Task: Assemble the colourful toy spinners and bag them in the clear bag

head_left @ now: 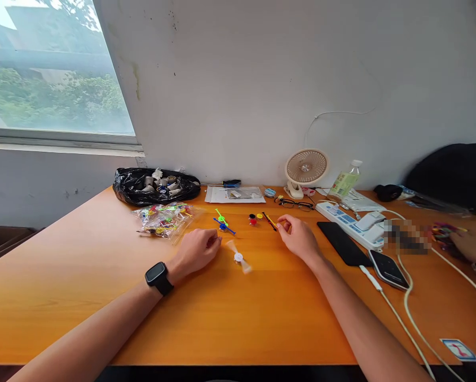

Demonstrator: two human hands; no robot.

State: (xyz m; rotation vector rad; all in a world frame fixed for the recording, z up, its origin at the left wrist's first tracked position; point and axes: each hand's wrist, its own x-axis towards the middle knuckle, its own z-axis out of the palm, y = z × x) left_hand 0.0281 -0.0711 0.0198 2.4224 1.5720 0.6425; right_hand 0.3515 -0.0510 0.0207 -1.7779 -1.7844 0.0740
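My left hand (197, 250), a black smartwatch (159, 278) on its wrist, rests on the orange table (82, 297) with its fingers curled, close to a white propeller (238, 257) that lies flat. Whether it holds something small I cannot tell. My right hand (297, 235) rests further right, fingertips pinched together beside a thin black and yellow stick (269, 220). Just beyond lie a blue propeller (224, 227), a green propeller (221, 216), and small red, yellow and black round caps (255, 218).
A clear bag of colourful parts (164, 219) and a black bag of small motors (154, 185) sit at the back left. At the right are glasses (294, 202), a small fan (306, 171), a bottle (345, 182), a power strip (351, 223), two phones (343, 243) and cables (411, 313).
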